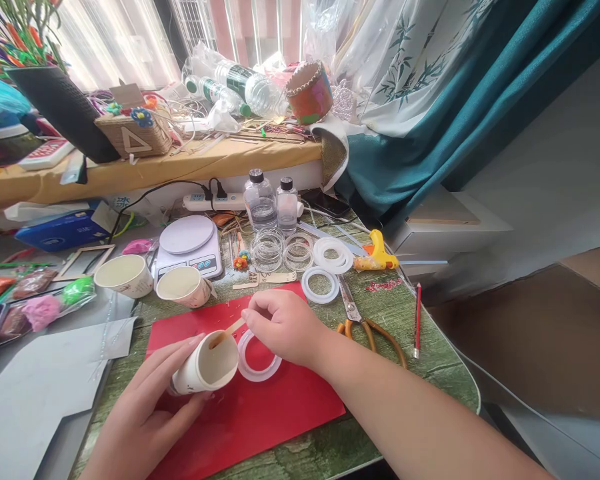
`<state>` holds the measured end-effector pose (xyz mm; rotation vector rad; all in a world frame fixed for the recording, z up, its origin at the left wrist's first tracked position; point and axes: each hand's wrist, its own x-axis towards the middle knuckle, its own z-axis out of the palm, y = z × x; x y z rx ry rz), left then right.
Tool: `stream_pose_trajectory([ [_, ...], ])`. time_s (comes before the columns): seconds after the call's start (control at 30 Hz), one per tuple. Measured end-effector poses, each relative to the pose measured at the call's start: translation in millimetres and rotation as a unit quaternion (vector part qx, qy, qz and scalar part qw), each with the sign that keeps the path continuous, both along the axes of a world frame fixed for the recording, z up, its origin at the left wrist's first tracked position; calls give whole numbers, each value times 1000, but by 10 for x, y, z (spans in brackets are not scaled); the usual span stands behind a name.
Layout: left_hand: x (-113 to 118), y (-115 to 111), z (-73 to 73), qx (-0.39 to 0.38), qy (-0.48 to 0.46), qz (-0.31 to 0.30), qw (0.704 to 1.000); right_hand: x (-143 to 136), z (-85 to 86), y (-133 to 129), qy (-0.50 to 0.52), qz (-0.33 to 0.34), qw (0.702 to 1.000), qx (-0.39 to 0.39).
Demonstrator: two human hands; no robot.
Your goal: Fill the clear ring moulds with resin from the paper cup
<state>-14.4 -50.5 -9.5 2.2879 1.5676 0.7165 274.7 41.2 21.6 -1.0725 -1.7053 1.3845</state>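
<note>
My left hand (155,393) is wrapped round a white paper cup (200,373), which tilts with its mouth toward the right. Pinched in my right hand (283,327) is a wooden stick (235,327), and its lower end dips inside the cup against the wall. Just right of the cup a translucent ring-shaped mould (275,369) lies on a red sheet (290,413), partly under my right hand. Two more paper cups (183,285) stand beyond my left hand. What the tilted cup holds is hard to make out.
A white kitchen scale (189,237), two clear bottles (261,200) and clear bangles (267,250) stand behind. Ring moulds (333,255), scissors (350,303), a yellow glue gun (377,253) and a red pencil (418,320) lie right. Grey board (35,393) is at left.
</note>
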Motion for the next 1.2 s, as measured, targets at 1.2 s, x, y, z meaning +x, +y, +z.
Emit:
stream_pose_trajectory([
  [1.2,49,6,29,-9,-5,23,1000,1,22,-8,23,-2,1000,-15],
])
